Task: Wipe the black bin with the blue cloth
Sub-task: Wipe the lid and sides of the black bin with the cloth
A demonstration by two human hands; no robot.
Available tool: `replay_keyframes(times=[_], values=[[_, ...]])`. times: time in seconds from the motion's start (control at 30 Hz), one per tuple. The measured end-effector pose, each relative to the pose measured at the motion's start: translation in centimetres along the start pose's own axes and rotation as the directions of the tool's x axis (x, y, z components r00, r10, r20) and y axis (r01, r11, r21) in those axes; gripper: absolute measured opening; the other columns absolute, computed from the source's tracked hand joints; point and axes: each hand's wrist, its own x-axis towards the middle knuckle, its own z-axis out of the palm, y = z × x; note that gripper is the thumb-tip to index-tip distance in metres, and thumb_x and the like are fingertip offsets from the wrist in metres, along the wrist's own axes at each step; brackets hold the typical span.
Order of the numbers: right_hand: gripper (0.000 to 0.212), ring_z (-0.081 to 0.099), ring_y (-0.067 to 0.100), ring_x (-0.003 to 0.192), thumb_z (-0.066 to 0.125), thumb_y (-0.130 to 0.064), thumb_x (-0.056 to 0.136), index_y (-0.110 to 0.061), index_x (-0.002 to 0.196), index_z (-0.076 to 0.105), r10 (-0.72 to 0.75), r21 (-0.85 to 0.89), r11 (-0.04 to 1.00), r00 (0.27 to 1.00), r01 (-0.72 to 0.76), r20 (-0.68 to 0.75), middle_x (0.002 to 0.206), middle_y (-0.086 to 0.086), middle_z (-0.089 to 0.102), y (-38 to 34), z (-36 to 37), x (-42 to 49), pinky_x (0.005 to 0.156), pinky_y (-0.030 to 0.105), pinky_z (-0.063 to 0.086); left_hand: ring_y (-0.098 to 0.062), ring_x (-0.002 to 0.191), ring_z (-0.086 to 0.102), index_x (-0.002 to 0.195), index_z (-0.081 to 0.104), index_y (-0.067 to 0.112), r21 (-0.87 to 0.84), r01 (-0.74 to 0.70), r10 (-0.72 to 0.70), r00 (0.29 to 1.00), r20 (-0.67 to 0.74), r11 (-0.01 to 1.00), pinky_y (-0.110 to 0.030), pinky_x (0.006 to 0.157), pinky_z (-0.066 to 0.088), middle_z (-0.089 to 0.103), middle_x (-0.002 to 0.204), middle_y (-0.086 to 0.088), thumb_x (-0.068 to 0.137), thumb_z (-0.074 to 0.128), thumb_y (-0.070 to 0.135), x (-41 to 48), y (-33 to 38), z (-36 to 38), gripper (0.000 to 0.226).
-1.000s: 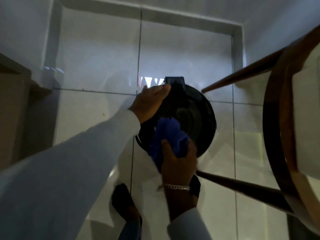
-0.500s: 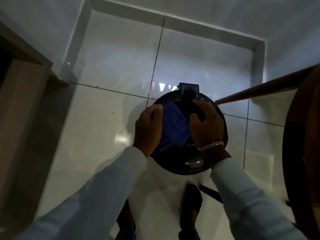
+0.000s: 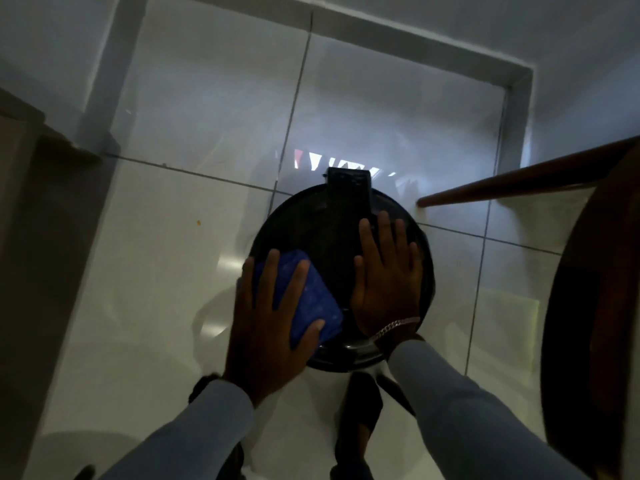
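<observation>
The round black bin [image 3: 322, 230] stands on the white tiled floor, seen from straight above, its lid closed and a hinge block at the far edge. The blue cloth [image 3: 317, 299] lies folded on the near left part of the lid. My left hand [image 3: 273, 320] lies flat on the cloth with its fingers spread, pressing it onto the lid. On the right half of the lid my right hand [image 3: 388, 278] rests flat with its fingers spread and nothing in it; a bracelet circles that wrist.
A round wooden table [image 3: 595, 306] with slanted legs [image 3: 519, 183] stands close on the right. A brown cabinet edge [image 3: 31, 209] is at the left. The walls meet in a corner beyond the bin. My feet [image 3: 360, 414] are just below the bin.
The cloth went from my right hand to under my left hand and slid toward the lid's near left edge. My right hand opened flat on the lid's right side.
</observation>
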Motion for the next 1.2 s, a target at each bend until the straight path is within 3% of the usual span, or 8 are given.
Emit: replay_keyframes(times=[0.23,0.47,0.7,0.87,0.93,1.07,1.2], values=[[0.053,0.008,0.025,0.148,0.032,-0.034,0.097,-0.025,0.149,0.022,0.053,-0.015,0.998,0.998,-0.053,-0.026,0.159,0.005,0.018,0.1,0.6,0.5,0.118,0.047,0.012,-0.036,0.14,0.028,0.145,0.028,0.029,0.067,0.012,-0.012,1.0,0.002,0.998,-0.053,0.114,0.027,0.036,0.151,-0.01,0.083,0.048,0.06,10.0,0.6,-1.2,0.073],[0.054,0.008,0.025,0.148,0.029,-0.036,0.097,-0.025,0.149,0.021,0.07,-0.008,0.997,0.997,-0.071,-0.019,0.159,0.005,0.017,-0.2,0.7,0.7,0.119,0.046,0.008,-0.039,0.146,0.01,0.141,0.038,0.025,0.137,-0.248,0.243,0.968,0.058,0.959,-0.061,0.116,0.016,0.025,0.155,-0.01,0.082,0.049,0.061,1.2,-1.0,0.1,0.07],[0.054,0.01,0.028,0.147,0.03,-0.034,0.097,-0.022,0.148,0.021,0.063,-0.028,0.998,0.998,-0.063,-0.025,0.159,0.009,0.019,-0.2,0.9,0.7,0.118,0.049,0.013,-0.043,0.145,0.011,0.143,0.032,0.032,0.179,-0.079,0.076,0.997,0.021,0.981,-0.061,0.116,0.018,0.028,0.156,-0.011,0.082,0.048,0.057,8.1,1.8,-0.6,0.068],[0.054,0.009,0.026,0.148,0.033,-0.033,0.097,-0.024,0.148,0.02,0.07,-0.031,0.997,0.997,-0.071,-0.043,0.159,0.007,0.017,-0.1,1.2,0.8,0.118,0.046,0.01,-0.043,0.143,0.021,0.14,0.039,0.027,0.209,-0.318,0.315,0.948,0.048,0.925,-0.064,0.11,0.027,0.036,0.151,-0.013,0.085,0.048,0.057,6.8,-1.0,-0.5,0.063],[0.053,0.008,0.024,0.148,0.032,-0.034,0.097,-0.024,0.148,0.021,0.067,-0.017,0.998,0.996,-0.068,-0.058,0.159,0.005,0.016,-0.1,1.2,0.8,0.118,0.045,0.008,-0.043,0.142,0.022,0.138,0.041,0.026,0.187,-0.348,0.346,0.937,0.044,0.919,-0.065,0.108,0.029,0.036,0.151,-0.012,0.085,0.048,0.057,5.0,-2.0,-0.4,0.063],[0.053,0.008,0.023,0.148,0.032,-0.034,0.096,-0.025,0.148,0.023,0.073,0.001,0.997,0.995,-0.073,-0.063,0.159,0.004,0.018,-0.2,0.9,0.9,0.118,0.043,0.007,-0.042,0.133,0.033,0.139,0.039,0.026,0.162,-0.245,0.243,0.97,0.033,0.956,-0.059,0.102,0.038,0.034,0.145,-0.011,0.084,0.048,0.051,1.7,-0.9,-0.3,0.06],[0.054,0.007,0.022,0.148,0.029,-0.036,0.095,-0.026,0.148,0.023,0.058,0.062,0.996,0.998,-0.058,0.002,0.159,0.003,0.017,-0.1,-0.2,0.8,0.118,0.044,0.007,-0.033,0.103,0.048,0.136,0.039,0.024,0.119,-0.103,0.096,0.993,0.061,0.988,-0.044,0.077,0.052,0.045,0.119,-0.011,0.086,0.048,0.04,-0.3,1.9,-1.1,0.054]])
